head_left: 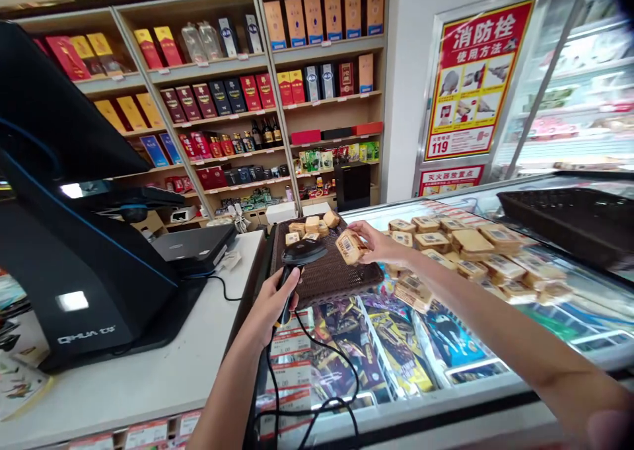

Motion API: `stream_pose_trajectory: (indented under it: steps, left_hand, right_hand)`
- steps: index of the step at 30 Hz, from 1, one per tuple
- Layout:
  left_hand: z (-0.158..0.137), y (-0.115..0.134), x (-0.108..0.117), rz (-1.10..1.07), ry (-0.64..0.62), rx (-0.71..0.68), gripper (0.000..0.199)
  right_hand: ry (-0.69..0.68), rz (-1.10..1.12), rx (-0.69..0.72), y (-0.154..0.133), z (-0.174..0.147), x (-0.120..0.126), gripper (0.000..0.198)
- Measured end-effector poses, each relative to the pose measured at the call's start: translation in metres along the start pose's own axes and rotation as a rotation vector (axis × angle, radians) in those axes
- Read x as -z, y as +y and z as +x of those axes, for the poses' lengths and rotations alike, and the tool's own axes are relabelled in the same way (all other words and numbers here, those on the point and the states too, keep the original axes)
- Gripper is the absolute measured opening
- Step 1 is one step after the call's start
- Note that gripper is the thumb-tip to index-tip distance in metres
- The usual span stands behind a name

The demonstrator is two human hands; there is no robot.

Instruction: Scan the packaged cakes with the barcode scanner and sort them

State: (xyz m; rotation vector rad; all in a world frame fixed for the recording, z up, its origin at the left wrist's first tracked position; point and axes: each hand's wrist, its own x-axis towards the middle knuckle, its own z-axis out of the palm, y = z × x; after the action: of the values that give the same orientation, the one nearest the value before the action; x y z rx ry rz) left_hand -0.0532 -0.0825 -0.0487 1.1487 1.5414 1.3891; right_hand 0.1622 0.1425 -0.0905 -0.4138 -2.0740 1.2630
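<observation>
My left hand (278, 296) is wrapped round the grip of a black handheld barcode scanner (303, 252), whose cable hangs over the freezer glass. In my right hand (372, 242) is a small tan packaged block with a printed barcode label (351, 247), held just right of the scanner head. Below both hands lies a brown woven tray (337, 279), with several similar small packages (312, 225) at its far end. To the right, many more such packages (433, 242) are spread and stacked on the glass. What the packages contain I cannot make out.
A glass-topped freezer (396, 351) holds bagged frozen goods. At left, a checkout terminal (89, 291) stands on a white counter (183, 344). A dark empty-looking basket (569, 215) sits at right. Shelves of boxed goods (228, 96) line the back wall.
</observation>
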Motion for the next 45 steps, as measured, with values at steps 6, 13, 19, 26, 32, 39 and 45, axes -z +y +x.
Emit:
stream_pose_trajectory:
  steps: [6,13,19,26,32,39,45]
  left_hand:
    - [-0.018,0.018,-0.053,0.078,-0.24,0.047,0.049]
    - [-0.03,0.028,-0.097,0.111,-0.382,-0.043,0.046]
    - [-0.032,0.028,-0.107,0.143,-0.377,-0.018,0.046]
    - [-0.035,0.026,-0.098,0.148,-0.294,0.012,0.049]
    - [-0.036,0.027,-0.078,0.092,-0.222,0.038,0.049]
    - [-0.012,0.012,-0.051,-0.059,-0.039,0.057,0.056]
    - [0.012,-0.009,-0.021,-0.141,0.143,0.012,0.057]
  right_hand:
    - [0.128,0.15,0.037,-0.014,-0.085,0.03,0.081]
    - [0.214,0.126,0.02,-0.017,-0.136,0.043,0.073]
    - [0.316,-0.188,-0.084,-0.007,-0.149,0.049,0.077]
    - [0.68,-0.765,-0.208,0.008,-0.126,0.08,0.052]
    - [0.752,-1.117,-0.175,0.024,-0.125,0.088,0.039]
    - [0.724,-1.298,-0.083,0.021,-0.113,0.062,0.039]
    - [0.52,-1.27,-0.055,0.02,-0.04,0.013,0.042]
